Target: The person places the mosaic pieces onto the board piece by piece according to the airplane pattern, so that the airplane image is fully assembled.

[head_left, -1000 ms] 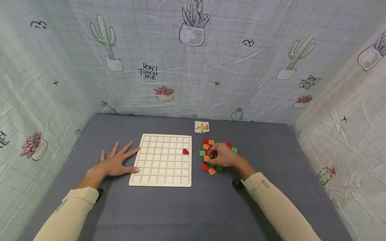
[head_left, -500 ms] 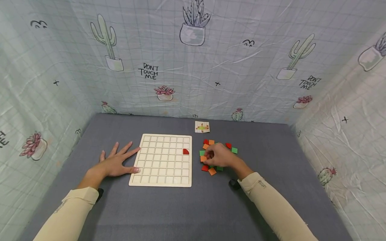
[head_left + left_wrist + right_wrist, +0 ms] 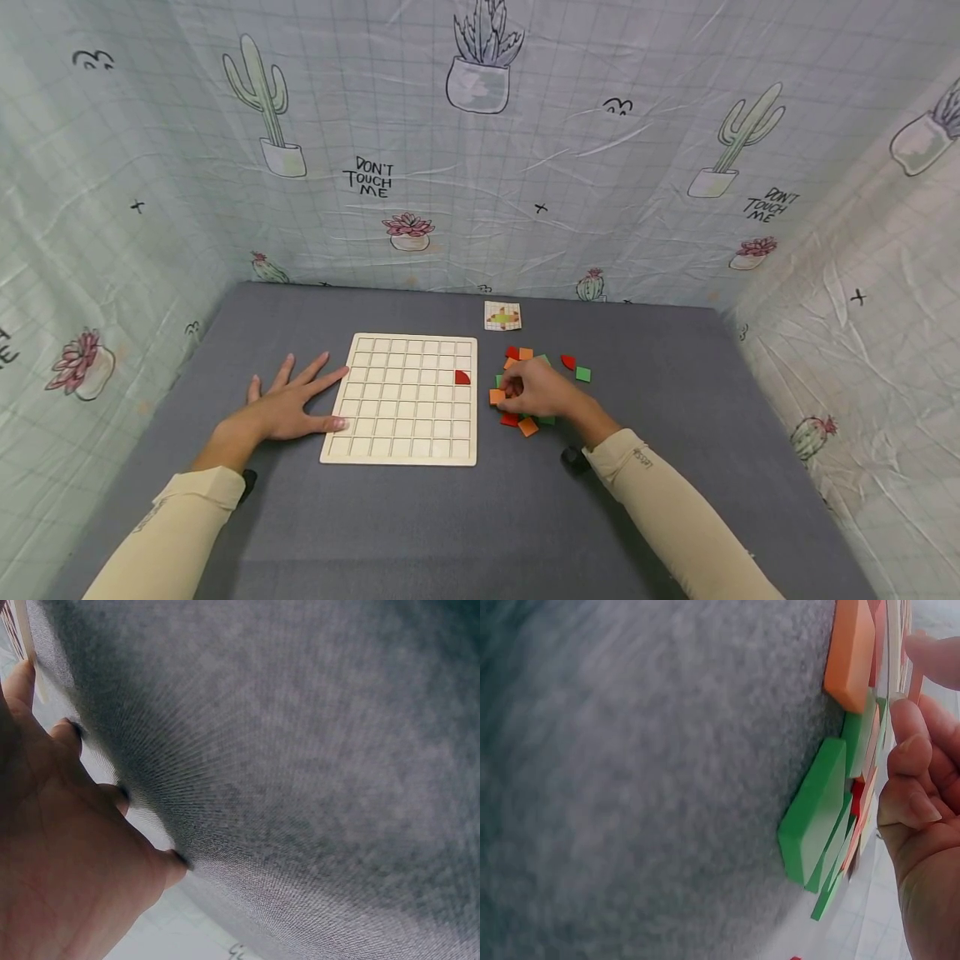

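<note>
A pale square grid board (image 3: 401, 454) lies on the grey table, with one red quarter-round tile (image 3: 462, 377) in a cell near its right side. My left hand (image 3: 281, 412) is spread beside the board; thumb and index finger touch its left edge. In the left wrist view the fingers of the left hand (image 3: 67, 847) reach down to the cloth. Over the tile pile, my right hand (image 3: 543, 390) pinches an orange square tile (image 3: 497, 397) between thumb and finger. Its edge shows between the fingertips in the right wrist view, and the hand hides part of the pile.
Around the right hand lie red, orange and green tiles, among them a green tile (image 3: 582, 374) and a red one (image 3: 568, 362) apart at the right. Behind them sits a small picture card (image 3: 502, 316). Printed cloth (image 3: 540, 250) walls the table's back and sides.
The right hand has shifted left over the pile, bringing the orange tile nearer the board's right edge. The left hand and the board have stayed put.
</note>
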{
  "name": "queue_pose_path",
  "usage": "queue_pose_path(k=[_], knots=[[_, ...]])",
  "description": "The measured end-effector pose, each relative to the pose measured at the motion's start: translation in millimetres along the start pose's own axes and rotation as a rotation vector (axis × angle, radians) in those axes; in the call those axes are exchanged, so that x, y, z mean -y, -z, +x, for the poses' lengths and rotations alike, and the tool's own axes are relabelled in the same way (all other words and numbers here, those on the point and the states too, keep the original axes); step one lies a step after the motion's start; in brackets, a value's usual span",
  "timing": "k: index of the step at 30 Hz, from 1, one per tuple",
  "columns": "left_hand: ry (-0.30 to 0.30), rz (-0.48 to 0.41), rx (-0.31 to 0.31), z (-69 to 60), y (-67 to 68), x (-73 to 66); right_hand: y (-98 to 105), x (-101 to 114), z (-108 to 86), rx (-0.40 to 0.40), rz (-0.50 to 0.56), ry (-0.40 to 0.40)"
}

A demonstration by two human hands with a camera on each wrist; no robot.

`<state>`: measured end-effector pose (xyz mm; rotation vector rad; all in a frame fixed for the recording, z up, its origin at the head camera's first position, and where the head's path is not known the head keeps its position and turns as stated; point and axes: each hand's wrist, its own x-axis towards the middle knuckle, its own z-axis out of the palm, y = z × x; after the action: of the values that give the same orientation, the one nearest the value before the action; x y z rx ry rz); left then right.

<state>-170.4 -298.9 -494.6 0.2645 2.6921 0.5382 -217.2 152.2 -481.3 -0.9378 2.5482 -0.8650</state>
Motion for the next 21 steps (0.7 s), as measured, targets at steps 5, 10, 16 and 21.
queue_pose_path(k=[5, 10, 16, 21], knots=[[-0.004, -0.003, -0.009, 1.6, -1.9, 3.6, -2.1, 1.3, 2.4, -0.004, -0.016, 0.000], [0.004, 0.011, 0.006, -2.6, 3.0, -3.2, -4.0, 1.7, 5.3, -0.011, -0.044, 0.016], [0.002, -0.014, 0.007, -3.0, 1.9, -3.5, -5.7, 4.2, 6.7, -0.013, -0.053, 0.020], [0.007, -0.012, 0.004, -1.1, -0.3, -2.1, -7.0, 6.4, 6.6, -0.021, -0.029, 0.005]])
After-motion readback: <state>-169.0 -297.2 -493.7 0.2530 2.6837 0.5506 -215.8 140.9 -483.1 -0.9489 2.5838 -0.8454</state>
